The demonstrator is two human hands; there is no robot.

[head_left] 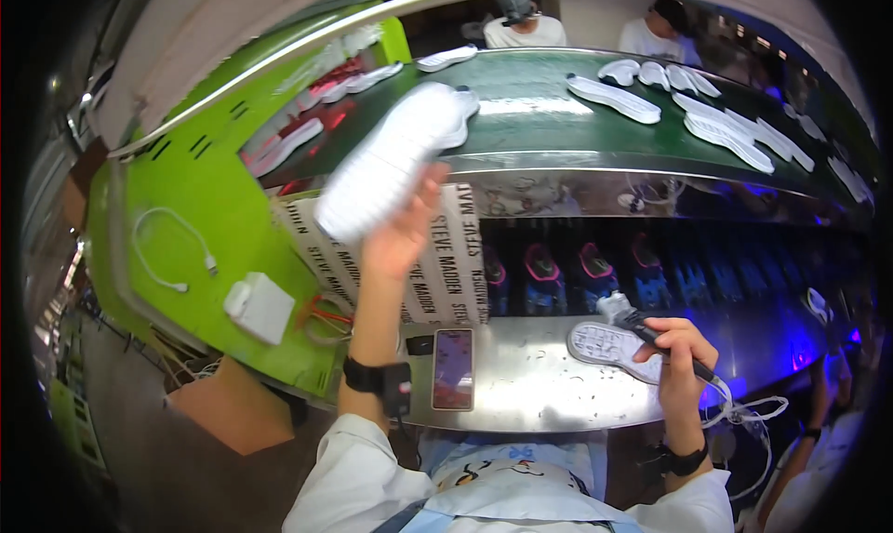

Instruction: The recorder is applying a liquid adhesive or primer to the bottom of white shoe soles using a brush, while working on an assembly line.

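Note:
My left hand point(405, 235) is raised toward the conveyor, its fingers closed around a white shoe sole point(381, 166) that is blurred by motion. Behind that sole, another white piece point(460, 124) shows in part; I cannot tell whether it is held too or lies on the belt. Low over the steel worktop, my right hand point(684, 352) grips a black corded hand tool point(637, 324) with a pale grey head. Under the tool and fingers lies a grey-white sole point(600, 343) with a patterned face.
A green conveyor belt point(530, 142) carries several white soles. Dark shoes with pink collars point(595, 261) stand beneath it. On the steel worktop point(521, 393) lie a phone point(453, 370) and scattered dark bits. A white box-shaped device point(260, 307) rests on the green surface. Other people sit across.

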